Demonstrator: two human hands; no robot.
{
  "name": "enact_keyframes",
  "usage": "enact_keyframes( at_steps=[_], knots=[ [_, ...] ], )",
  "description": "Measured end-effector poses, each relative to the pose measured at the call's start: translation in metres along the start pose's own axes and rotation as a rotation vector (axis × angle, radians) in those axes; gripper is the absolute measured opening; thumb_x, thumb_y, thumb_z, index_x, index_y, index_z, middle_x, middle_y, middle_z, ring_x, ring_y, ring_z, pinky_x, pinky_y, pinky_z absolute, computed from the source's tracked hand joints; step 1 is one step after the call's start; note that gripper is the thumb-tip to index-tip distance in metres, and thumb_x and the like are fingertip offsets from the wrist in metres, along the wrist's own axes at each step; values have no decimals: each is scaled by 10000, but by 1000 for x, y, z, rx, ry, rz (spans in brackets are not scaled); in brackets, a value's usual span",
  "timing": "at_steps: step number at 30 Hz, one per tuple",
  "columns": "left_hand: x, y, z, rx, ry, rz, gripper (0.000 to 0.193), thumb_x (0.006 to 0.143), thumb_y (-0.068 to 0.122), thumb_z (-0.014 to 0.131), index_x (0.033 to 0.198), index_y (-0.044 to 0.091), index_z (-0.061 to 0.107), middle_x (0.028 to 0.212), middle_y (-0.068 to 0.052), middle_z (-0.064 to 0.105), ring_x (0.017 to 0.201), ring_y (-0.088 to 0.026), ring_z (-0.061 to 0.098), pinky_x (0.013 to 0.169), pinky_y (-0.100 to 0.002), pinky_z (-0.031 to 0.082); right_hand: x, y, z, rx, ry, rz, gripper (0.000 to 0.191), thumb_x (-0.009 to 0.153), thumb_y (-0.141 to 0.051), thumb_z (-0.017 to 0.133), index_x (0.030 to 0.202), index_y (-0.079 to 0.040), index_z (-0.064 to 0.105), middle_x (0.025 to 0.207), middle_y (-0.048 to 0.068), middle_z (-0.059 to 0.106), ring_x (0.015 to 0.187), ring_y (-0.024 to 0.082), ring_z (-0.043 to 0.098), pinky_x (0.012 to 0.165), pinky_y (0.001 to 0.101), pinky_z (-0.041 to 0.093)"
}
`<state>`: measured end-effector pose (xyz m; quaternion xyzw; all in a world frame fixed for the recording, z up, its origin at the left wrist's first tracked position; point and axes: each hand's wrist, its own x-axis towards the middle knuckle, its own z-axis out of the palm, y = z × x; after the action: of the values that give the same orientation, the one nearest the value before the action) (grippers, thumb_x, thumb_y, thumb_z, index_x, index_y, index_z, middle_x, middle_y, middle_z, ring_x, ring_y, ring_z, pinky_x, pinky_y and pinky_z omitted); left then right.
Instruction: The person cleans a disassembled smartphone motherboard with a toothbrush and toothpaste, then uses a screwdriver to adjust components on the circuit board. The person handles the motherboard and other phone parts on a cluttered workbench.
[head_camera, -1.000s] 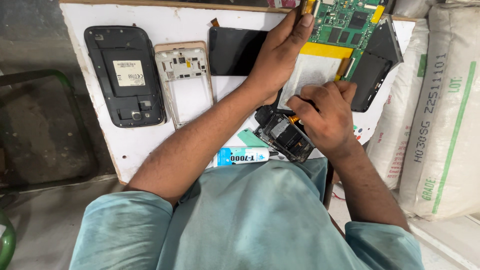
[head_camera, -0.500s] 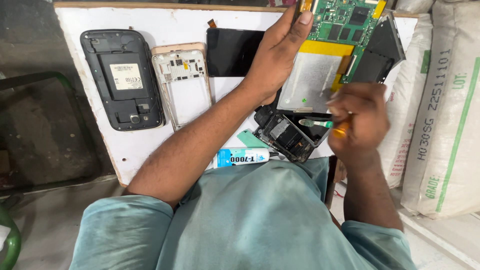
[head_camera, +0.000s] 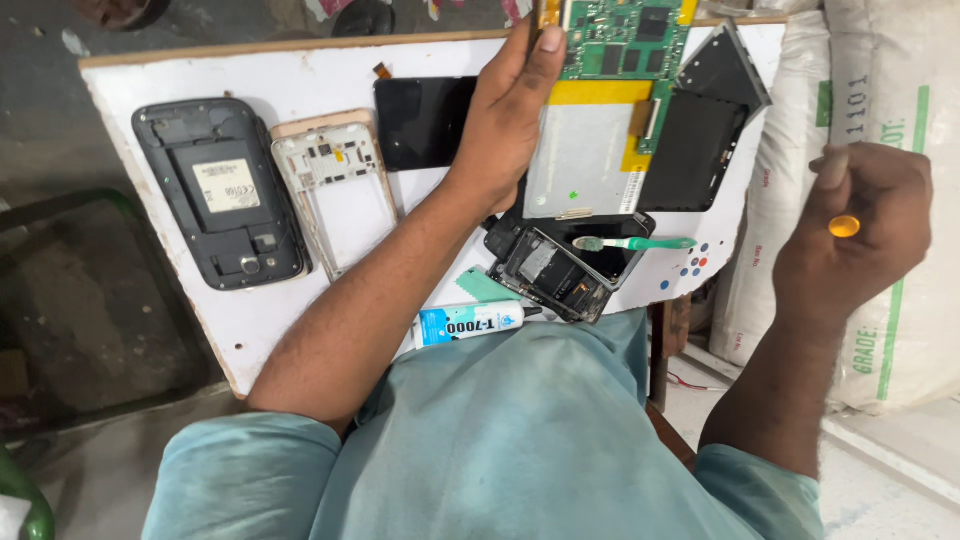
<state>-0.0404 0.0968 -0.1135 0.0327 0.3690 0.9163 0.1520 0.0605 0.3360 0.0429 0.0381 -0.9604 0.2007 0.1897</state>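
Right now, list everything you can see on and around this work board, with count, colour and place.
work board: one, white, on the lap
phone back housing: one, dark grey, board's left
phone mid-frame: one, pale gold, beside the housing
display panel: one, black, centre top
opened tablet: one, green circuit board and silver battery, top right
opened phone: one, black, near edge
toothbrush: one, green, lying on the opened phone
glue tube: one, blue-white, near edge
sacks: white, at right
left hand: steadying the tablet
right hand: raised off the board, holding a small tool with an orange end

Your opened tablet (head_camera: 600, 150) lies flat on the board, silver battery and green PCB exposed. Orange-capped tool (head_camera: 843, 226) is held off-board, right side.
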Motion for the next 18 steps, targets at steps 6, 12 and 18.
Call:
enact_keyframes(
  at_steps=[6, 12, 18],
  knots=[
    [-5, 9, 3, -41, 1, -15, 576, 1139, 502, 504, 1462, 24, 509, 1318, -116, 655, 1277, -183, 605, 1131, -343, 491, -2, 3, -9, -65, 28, -23, 72, 1161, 66, 671, 1097, 58, 639, 1010, 134, 672, 867, 145, 645, 770, 238, 498],
    [-4, 14, 6, -82, 38, -45, 538, 1114, 459, 503, 1468, 54, 517, 1313, -98, 656, 1228, -170, 612, 1095, -330, 495, -6, 17, -3, 124, 101, 242, 188, 1193, -26, 738, 1061, 29, 616, 878, 66, 656, 756, 87, 607, 702, 216, 486],
    [-4, 19, 8, -89, 47, -72, 510, 1110, 441, 504, 1433, 48, 535, 1292, -101, 658, 1215, -177, 617, 1090, -334, 500, -23, 64, -7, 15, 110, 222, 255, 1203, -106, 605, 998, 45, 609, 873, 69, 660, 773, 104, 607, 732, 238, 481]
  ],
)
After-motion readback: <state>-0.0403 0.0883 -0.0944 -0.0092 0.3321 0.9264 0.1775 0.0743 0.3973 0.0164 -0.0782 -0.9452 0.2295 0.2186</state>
